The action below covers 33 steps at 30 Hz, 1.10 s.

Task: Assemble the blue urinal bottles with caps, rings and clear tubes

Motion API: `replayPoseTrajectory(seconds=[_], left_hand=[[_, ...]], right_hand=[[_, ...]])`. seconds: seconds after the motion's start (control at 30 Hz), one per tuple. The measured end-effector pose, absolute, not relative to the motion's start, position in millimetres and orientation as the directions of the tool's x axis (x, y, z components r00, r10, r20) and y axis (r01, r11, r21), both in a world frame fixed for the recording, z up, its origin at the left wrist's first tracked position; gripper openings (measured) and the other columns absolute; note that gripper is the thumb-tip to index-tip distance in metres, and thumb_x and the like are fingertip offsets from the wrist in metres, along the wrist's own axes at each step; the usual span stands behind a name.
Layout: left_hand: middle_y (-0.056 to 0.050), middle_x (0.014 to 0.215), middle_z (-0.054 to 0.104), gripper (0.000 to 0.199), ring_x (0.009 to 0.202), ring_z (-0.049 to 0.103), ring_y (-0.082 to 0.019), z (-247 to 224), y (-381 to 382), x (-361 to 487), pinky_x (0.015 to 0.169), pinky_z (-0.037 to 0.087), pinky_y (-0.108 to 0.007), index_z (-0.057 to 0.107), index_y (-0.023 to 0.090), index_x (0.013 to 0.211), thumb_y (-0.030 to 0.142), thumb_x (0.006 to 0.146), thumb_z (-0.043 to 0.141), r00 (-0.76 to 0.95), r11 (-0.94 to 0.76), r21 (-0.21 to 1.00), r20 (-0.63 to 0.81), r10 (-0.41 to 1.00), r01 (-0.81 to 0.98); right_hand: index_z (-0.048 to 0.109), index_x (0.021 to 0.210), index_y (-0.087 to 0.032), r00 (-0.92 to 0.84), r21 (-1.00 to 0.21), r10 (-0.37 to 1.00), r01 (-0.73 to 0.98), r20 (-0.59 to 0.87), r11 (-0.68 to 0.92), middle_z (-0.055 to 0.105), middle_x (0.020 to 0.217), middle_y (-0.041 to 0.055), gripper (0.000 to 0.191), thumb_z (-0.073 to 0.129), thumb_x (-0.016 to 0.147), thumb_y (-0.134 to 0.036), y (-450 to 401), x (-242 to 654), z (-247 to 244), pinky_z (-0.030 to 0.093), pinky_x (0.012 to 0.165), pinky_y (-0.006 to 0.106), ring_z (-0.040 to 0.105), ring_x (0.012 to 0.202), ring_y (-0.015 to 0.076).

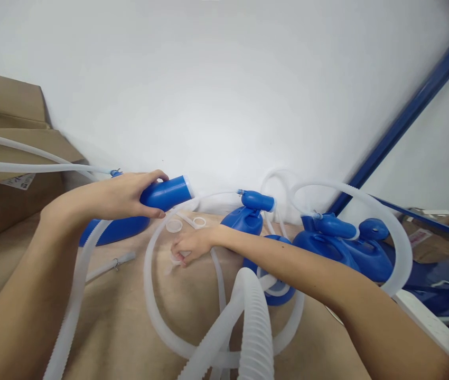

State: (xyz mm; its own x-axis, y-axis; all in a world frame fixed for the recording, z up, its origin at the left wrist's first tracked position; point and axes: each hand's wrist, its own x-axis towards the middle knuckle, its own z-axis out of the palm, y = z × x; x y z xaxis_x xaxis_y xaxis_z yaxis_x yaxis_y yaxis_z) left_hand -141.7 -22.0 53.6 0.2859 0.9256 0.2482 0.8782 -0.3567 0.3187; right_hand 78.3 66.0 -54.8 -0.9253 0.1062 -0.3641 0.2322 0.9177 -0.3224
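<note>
My left hand (145, 192) is wrapped round the neck of a blue plastic bottle (171, 193) whose wide open end points right. Below and right of it, my right hand (190, 247) has its fingertips pinched on a small clear piece (176, 261) close to the table surface. A clear ring (174, 226) and a second ring (199, 222) lie just behind my right hand. A loop of white corrugated hose (150, 295) runs around that spot. On the left, a short tube with a clamp (115, 263) lies on the brown surface (121, 322).
More blue bottles (242, 219) with hoses stand at the centre and right (339, 248). Thick hoses (254, 327) rise in the near foreground. Cardboard boxes (6, 116) stand at the left, a white wall (208, 95) behind, and a blue beam (410, 119) slants at the right.
</note>
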Motion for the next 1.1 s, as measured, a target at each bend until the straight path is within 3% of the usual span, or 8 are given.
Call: replayPoseTrajectory(seconds=[0.07, 0.17, 0.3, 0.4, 0.5, 0.63, 0.77, 1.1], left_hand=[[-0.010, 0.127, 0.070, 0.083, 0.108, 0.066, -0.037, 55.8, -23.8, -137.1, 0.087, 0.049, -0.038, 0.059, 0.030, 0.138, 0.073, 0.069, 0.074, 0.284, -0.370, 0.314, 0.287, 0.915, 0.875], [-0.012, 0.133, 0.064, 0.089, 0.114, 0.062, -0.038, 57.3, -23.9, -130.4, 0.095, 0.048, -0.042, 0.052, 0.026, 0.147, 0.076, 0.075, 0.066, 0.294, -0.395, 0.287, 0.336, 0.895, 0.873], [-0.014, 0.136, 0.056, 0.087, 0.113, 0.063, -0.037, 54.4, -22.7, -114.4, 0.097, 0.049, -0.044, 0.044, 0.022, 0.155, 0.071, 0.084, 0.060, 0.368, -0.486, 0.247, 0.401, 0.839, 0.838], [-0.013, 0.138, 0.055, 0.082, 0.110, 0.065, -0.035, 50.0, -28.1, -90.2, 0.095, 0.050, -0.042, 0.042, 0.025, 0.156, 0.066, 0.088, 0.060, 0.459, -0.580, 0.227, 0.419, 0.784, 0.783], [-0.011, 0.139, 0.058, 0.074, 0.112, 0.066, -0.034, 44.5, -38.9, -59.9, 0.093, 0.051, -0.040, 0.043, 0.028, 0.156, 0.058, 0.091, 0.062, 0.521, -0.653, 0.227, 0.443, 0.730, 0.722], [-0.009, 0.138, 0.063, 0.069, 0.110, 0.068, -0.032, 37.2, -50.1, -28.8, 0.089, 0.053, -0.039, 0.047, 0.029, 0.152, 0.056, 0.091, 0.066, 0.519, -0.680, 0.249, 0.486, 0.704, 0.690], [-0.011, 0.131, 0.066, 0.064, 0.102, 0.070, -0.032, 31.2, -53.4, -16.5, 0.083, 0.055, -0.041, 0.049, 0.025, 0.147, 0.057, 0.093, 0.063, 0.510, -0.670, 0.245, 0.484, 0.711, 0.701], [-0.017, 0.138, 0.063, 0.059, 0.105, 0.072, -0.034, 13.2, -53.4, -4.7, 0.076, 0.059, -0.042, 0.039, 0.020, 0.150, 0.044, 0.100, 0.059, 0.578, -0.679, -0.110, 0.632, 0.516, 0.726]], right_hand=[[0.060, 0.085, -0.019, -0.932, -0.388, 0.163, 0.288, -0.325, 0.876, 0.068, 0.095, 0.0030, 0.012, 0.072, 0.087, -0.023, 72.1, 95.1, -35.9, 0.052, 0.090, 0.033, 0.064, 0.092, 0.0200], [0.051, 0.101, -0.020, -0.937, -0.483, 0.306, 0.348, -0.167, 0.804, 0.066, 0.096, 0.0035, 0.009, 0.050, 0.095, -0.027, 73.7, 129.7, -2.1, 0.054, 0.084, 0.033, 0.064, 0.089, 0.0182], [0.043, 0.102, -0.024, -0.716, -0.901, 0.653, 0.079, 0.247, 0.427, 0.062, 0.086, -0.0013, 0.022, 0.049, 0.081, -0.027, 48.8, 174.6, 26.8, 0.059, 0.069, 0.033, 0.066, 0.072, 0.0169], [0.042, 0.087, -0.024, -0.437, -0.886, 0.770, -0.225, 0.465, 0.407, 0.053, 0.080, -0.0027, 0.019, 0.052, 0.079, -0.039, 19.9, 193.5, 29.0, 0.048, 0.047, 0.029, 0.056, 0.051, 0.0136], [0.042, 0.081, -0.025, -0.218, -0.812, 0.784, -0.215, 0.581, 0.542, 0.047, 0.073, -0.0031, 0.032, 0.048, 0.091, -0.055, -1.3, 197.6, 24.6, 0.038, 0.040, 0.028, 0.042, 0.045, 0.0115], [0.051, 0.092, -0.024, -0.186, -0.709, 0.706, 0.062, 0.683, 0.703, 0.057, 0.089, 0.0030, 0.035, 0.047, 0.098, -0.059, -12.6, 193.4, 22.6, 0.055, 0.071, 0.032, 0.059, 0.080, 0.0193], [0.056, 0.120, -0.024, -0.291, -0.609, 0.595, 0.051, 0.749, 0.792, 0.060, 0.123, 0.0084, 0.043, 0.042, 0.103, -0.061, -14.5, 193.1, 21.2, 0.047, 0.108, 0.042, 0.059, 0.120, 0.0249], [0.060, 0.123, -0.028, -0.379, -0.680, 0.604, -0.104, 0.702, 0.726, 0.062, 0.133, 0.0057, 0.032, 0.041, 0.108, -0.049, -21.7, 196.8, 24.7, 0.044, 0.117, 0.043, 0.059, 0.132, 0.0245]])
